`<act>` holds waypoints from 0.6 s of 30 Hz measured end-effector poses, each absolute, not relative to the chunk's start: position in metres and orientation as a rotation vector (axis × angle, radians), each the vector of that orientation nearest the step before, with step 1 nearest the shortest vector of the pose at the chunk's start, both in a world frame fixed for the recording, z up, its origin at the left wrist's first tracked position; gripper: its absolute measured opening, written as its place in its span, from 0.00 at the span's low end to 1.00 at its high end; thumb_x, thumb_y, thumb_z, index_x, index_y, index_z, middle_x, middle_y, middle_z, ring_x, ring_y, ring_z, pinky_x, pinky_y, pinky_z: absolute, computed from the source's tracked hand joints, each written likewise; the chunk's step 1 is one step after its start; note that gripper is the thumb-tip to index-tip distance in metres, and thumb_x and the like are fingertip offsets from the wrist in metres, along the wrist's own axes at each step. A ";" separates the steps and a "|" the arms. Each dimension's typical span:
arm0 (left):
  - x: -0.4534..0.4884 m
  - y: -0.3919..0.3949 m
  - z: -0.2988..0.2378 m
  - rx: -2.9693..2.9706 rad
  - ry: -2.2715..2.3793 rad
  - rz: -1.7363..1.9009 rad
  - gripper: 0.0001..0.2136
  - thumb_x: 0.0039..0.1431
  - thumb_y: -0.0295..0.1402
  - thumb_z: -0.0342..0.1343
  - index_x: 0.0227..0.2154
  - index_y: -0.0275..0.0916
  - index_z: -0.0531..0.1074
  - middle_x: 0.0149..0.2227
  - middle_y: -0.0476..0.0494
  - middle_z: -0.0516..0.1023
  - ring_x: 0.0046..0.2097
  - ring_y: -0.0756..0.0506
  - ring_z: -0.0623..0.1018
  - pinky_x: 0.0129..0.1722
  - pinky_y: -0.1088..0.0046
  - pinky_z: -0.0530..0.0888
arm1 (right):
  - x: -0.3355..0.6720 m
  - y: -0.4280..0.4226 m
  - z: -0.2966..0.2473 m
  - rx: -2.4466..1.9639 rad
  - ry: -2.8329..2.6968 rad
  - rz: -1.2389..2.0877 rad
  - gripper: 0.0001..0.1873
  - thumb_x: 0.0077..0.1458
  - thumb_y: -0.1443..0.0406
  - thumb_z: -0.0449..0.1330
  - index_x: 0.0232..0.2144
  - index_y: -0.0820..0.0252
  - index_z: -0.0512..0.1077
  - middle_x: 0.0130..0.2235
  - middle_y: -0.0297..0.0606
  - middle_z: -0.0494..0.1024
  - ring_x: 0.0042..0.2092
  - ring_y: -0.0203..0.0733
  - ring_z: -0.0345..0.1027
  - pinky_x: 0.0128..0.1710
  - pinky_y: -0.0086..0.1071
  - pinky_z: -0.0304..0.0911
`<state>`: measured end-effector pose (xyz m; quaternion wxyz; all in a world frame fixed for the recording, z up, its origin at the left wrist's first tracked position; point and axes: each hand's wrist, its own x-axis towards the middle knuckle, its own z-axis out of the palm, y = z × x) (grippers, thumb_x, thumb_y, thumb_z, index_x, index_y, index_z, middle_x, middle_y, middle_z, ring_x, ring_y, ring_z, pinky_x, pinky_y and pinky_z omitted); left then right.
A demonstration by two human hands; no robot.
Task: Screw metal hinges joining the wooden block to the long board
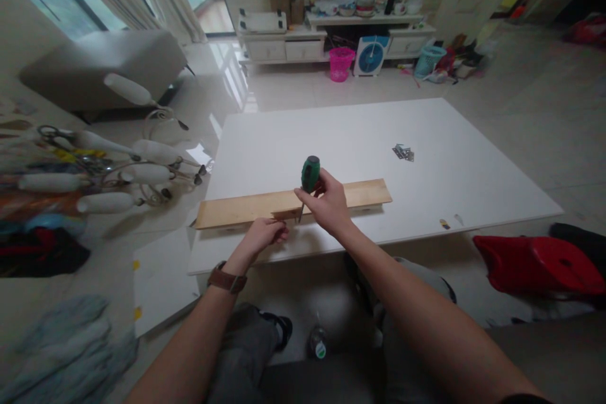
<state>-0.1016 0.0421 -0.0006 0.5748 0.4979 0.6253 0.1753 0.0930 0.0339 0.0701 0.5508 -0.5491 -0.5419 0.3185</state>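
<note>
- White table (426,139): low and broad, directly in front of the seated person; the work sits near its front edge.
- Wooden plank (369,191): long and pale, lying flat across the table, roughly parallel to the front edge.
- Right hand (329,205): closed around the lower handle of the screwdriver, over the plank's middle.
- Left hand (262,237): fingers pinched at the near edge of the small block, a watch (227,279) on the wrist.
- Small block (284,213): a short wooden piece resting against the plank's front edge, between the two hands.
- Screwdriver (310,173): green handle up and nearly upright, shaft pointing down at the block; the tip is too small to make out.
- Screws (403,152): a little metal heap on the table, well apart to the right.
- Judgement: the step in hand is screwdriver work at the block. It calls for an upright shaft and a steady pinch on the block.
</note>
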 end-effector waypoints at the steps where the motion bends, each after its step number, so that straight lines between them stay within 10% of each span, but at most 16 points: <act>1: -0.101 0.042 -0.002 1.150 1.466 0.391 0.11 0.48 0.40 0.66 0.23 0.36 0.80 0.26 0.36 0.83 0.26 0.44 0.79 0.27 0.71 0.72 | 0.093 0.034 0.072 -1.299 -1.272 0.743 0.15 0.48 0.57 0.70 0.27 0.52 0.66 0.27 0.30 0.74 0.30 0.39 0.66 0.30 0.36 0.61; 18: -0.107 0.041 -0.001 1.256 1.398 0.336 0.04 0.42 0.32 0.64 0.22 0.37 0.80 0.25 0.39 0.83 0.27 0.44 0.77 0.28 0.72 0.71 | 0.097 0.035 0.069 -1.339 -1.234 0.661 0.06 0.47 0.63 0.64 0.27 0.52 0.68 0.28 0.32 0.75 0.32 0.41 0.66 0.33 0.39 0.62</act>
